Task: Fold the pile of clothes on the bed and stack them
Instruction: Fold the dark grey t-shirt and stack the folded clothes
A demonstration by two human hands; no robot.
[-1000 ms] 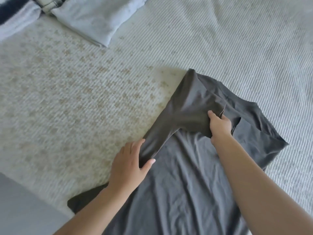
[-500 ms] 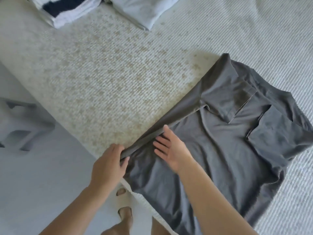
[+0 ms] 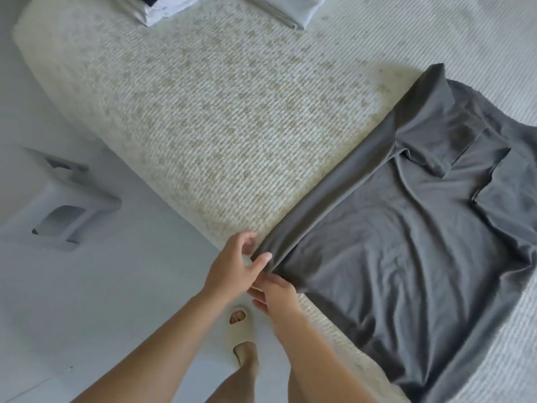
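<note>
A dark grey T-shirt [image 3: 406, 234] lies spread on the bed [image 3: 203, 126], its left side folded inward in a long strip and both sleeves folded over its body. At the bed's near edge my left hand [image 3: 235, 263] pinches the lower corner of that folded strip between thumb and fingers. My right hand [image 3: 276, 292] is just below it at the shirt's hem, its fingertips tucked at the same corner; whether it grips the cloth is hidden.
Folded pale clothes [image 3: 293, 7] and a folded white and dark stack [image 3: 162, 7] lie at the bed's far edge. A white stool [image 3: 58, 210] stands on the pale floor at left. My foot in a beige slipper [image 3: 241, 330] is beside the bed.
Both hands slid down the folded strip to the shirt's lower corner at the bed edge. The view shifted left and back, showing more floor.
</note>
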